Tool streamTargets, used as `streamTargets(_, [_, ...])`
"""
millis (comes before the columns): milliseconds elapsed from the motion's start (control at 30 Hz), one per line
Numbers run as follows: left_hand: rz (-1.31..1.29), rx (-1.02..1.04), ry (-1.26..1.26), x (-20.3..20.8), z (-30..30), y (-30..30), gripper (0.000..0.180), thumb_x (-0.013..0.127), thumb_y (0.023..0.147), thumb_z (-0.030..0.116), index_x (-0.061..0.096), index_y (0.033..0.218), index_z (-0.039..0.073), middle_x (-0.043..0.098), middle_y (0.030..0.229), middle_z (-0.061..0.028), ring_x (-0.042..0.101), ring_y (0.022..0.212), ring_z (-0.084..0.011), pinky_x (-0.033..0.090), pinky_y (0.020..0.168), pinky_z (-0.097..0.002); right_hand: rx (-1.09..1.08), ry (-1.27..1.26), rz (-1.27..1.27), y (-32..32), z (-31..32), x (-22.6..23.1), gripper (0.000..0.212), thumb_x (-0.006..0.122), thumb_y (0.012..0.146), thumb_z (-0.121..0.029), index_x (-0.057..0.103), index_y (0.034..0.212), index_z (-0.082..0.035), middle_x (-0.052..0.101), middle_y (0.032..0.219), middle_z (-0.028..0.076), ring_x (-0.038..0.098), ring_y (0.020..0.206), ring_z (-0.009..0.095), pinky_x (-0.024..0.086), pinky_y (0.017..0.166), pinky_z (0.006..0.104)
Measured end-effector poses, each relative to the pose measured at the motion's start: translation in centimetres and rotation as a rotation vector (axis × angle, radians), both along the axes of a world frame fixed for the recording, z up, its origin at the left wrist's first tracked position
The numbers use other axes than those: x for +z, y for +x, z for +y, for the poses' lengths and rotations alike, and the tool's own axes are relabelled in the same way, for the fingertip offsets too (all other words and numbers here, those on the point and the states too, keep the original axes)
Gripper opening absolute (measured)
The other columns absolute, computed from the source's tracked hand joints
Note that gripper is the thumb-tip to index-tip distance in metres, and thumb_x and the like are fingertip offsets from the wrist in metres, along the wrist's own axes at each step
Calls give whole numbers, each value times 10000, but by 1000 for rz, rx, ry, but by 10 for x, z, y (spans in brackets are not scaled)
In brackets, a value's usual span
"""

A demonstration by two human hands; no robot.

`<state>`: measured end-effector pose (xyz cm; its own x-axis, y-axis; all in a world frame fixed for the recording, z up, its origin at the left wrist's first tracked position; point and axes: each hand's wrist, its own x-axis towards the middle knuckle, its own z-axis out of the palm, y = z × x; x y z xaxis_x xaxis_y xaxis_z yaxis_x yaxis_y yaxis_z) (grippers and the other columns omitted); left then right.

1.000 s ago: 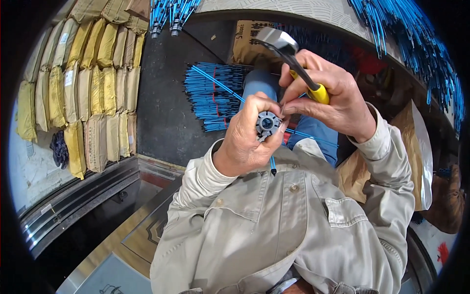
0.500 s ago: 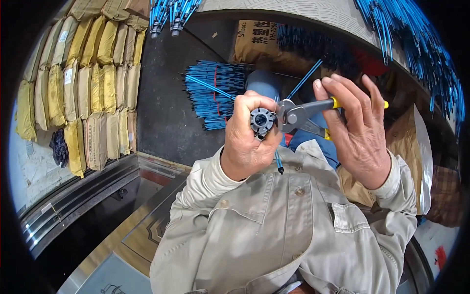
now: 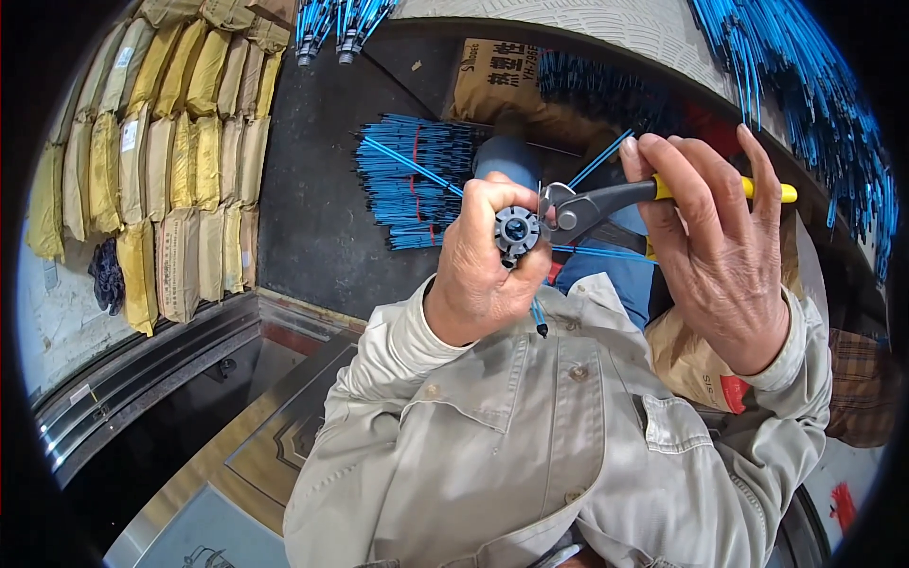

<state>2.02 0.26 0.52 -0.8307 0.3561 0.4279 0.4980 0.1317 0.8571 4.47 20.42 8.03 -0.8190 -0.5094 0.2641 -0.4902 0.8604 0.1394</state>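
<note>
My left hand (image 3: 478, 279) is closed around a grey round hub (image 3: 517, 232) with a slotted rim and a dark hole in its middle. Thin blue rods stick out from the hub on several sides, one with a black tip (image 3: 542, 329) pointing towards my chest. In my right hand (image 3: 720, 256) are yellow-handled cutting pliers (image 3: 606, 210), my fingers over the upper handle; most of the lower handle is behind the hand. Their metal jaws are right beside the hub's right edge. Whether the jaws touch a rod is hidden.
A bundle of blue rods (image 3: 407, 180) tied with red lies on the dark tabletop (image 3: 312, 227). More blue rods (image 3: 805, 104) hang at the upper right. Stacked brown and yellow paper-wrapped packs (image 3: 180, 170) stand at left. A brown printed sack (image 3: 488, 85) lies at the back.
My right hand has moved right, and the pliers' handles are further apart. The hub has shifted slightly right, still in my left hand. Blue rods now show below the pliers.
</note>
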Motion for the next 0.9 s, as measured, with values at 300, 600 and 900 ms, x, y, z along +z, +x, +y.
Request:
streamTargets(300, [-16,18,39,-4,-3,-1,376,604,667,-99,417,975,9,520,834,-137,556,702,-247,444,641,-304,72,90,-157,3,-3,12,288,624,650,-64,562,920,13,504,1116,102,510,963,266,412,824,406])
streamTargets(600, [-28,18,143,-7,-3,-7,338,620,680,-84,440,948,17,513,829,-117,530,699,-211,427,639,-281,-137,-564,-199,38,-40,-70,286,562,708,-84,593,988,-33,504,993,84,496,781,216,399,678,335])
streamTargets(900, [-44,-36,49,-1,-13,-5,324,610,695,-84,440,948,25,507,822,-108,534,680,-198,428,629,-277,12,-56,498,-21,-5,-54,425,718,712,-132,608,1122,-132,486,1154,-9,521,1052,150,316,984,394])
